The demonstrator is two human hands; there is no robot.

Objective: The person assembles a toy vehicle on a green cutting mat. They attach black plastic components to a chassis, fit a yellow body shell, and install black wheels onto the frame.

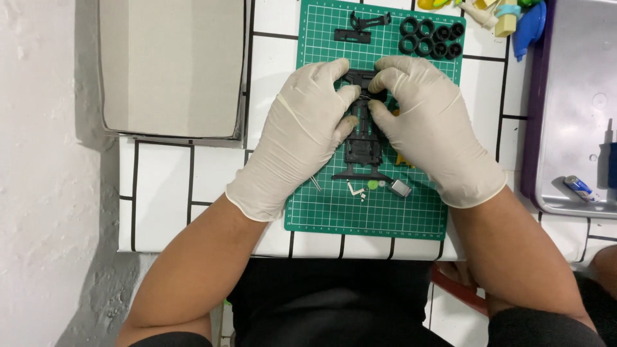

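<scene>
Gloved left hand (302, 132) and right hand (427, 125) both pinch black plastic toy-car chassis (361, 144) on green gridded cutting mat (321, 205); black rubber tyres (430, 37) lie well apart.

both gloved hands, left hand (302, 132) and right hand (430, 125), fingers pinched together.

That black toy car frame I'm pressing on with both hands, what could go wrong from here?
1. Both gloved hands, left hand and right hand, pinch the top end of the black frame; a slip might snap a thin piece.
2. The small loose parts and the little metal motor lie just below the frame, so a wrist could knock them off the green mat.
3. The black tyres might roll away.
</scene>
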